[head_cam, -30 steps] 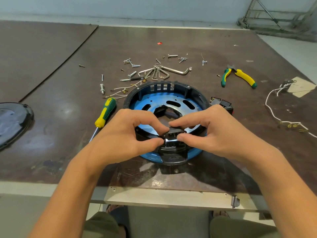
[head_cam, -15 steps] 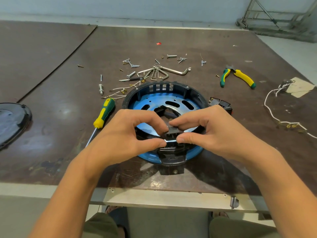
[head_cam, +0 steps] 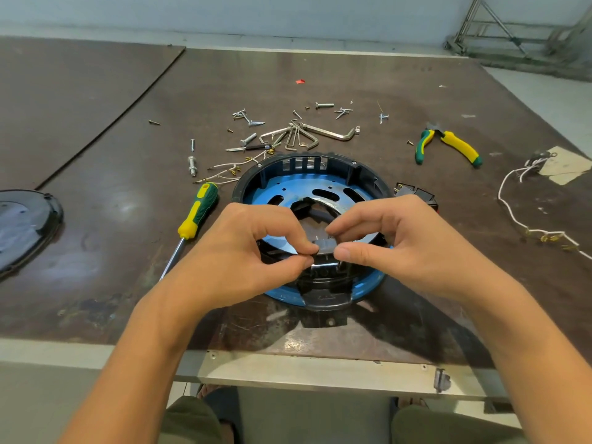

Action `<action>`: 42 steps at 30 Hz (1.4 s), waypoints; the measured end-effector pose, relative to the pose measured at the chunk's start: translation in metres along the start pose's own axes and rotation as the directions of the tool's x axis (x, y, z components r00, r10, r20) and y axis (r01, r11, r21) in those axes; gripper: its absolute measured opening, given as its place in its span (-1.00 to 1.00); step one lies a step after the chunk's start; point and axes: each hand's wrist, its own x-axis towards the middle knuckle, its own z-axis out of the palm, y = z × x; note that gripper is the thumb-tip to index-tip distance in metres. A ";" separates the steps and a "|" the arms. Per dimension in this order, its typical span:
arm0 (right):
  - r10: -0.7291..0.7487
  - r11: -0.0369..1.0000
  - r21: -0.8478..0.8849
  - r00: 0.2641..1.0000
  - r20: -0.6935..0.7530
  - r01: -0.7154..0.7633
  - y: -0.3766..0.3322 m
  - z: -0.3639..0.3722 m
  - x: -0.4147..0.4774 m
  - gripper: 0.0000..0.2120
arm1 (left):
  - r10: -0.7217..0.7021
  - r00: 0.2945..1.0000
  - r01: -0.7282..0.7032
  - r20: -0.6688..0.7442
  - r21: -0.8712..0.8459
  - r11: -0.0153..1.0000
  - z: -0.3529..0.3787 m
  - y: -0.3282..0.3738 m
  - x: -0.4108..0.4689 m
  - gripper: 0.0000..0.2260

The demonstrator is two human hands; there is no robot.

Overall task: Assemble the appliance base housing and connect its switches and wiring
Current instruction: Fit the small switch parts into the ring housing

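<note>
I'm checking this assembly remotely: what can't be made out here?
Head view:
Small dark part: pinched between left hand and right hand, mostly covered; type unclear.
Black switch block: largely behind right hand.
Glossy black oval cover: cut by left edge.
White wire: runs off right edge.

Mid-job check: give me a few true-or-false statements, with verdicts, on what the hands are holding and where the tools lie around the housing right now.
1. The left hand and the right hand both pinch a small black part over the near side of the round housing. True.
2. The screwdriver lies to the right of the housing. False: it lies to its left, with nothing touching it.
3. The pliers lie untouched, beyond the housing and to its right. True.
4. The left hand holds the hex keys. False: they lie loose just beyond the housing's far rim, among scattered screws.
</note>
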 end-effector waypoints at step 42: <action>-0.247 0.968 -0.072 0.963 -0.104 0.240 0.001 0.013 0.001 -0.68 | -0.146 0.986 0.149 0.085 -0.028 0.988 -0.011 0.011 0.000 -0.87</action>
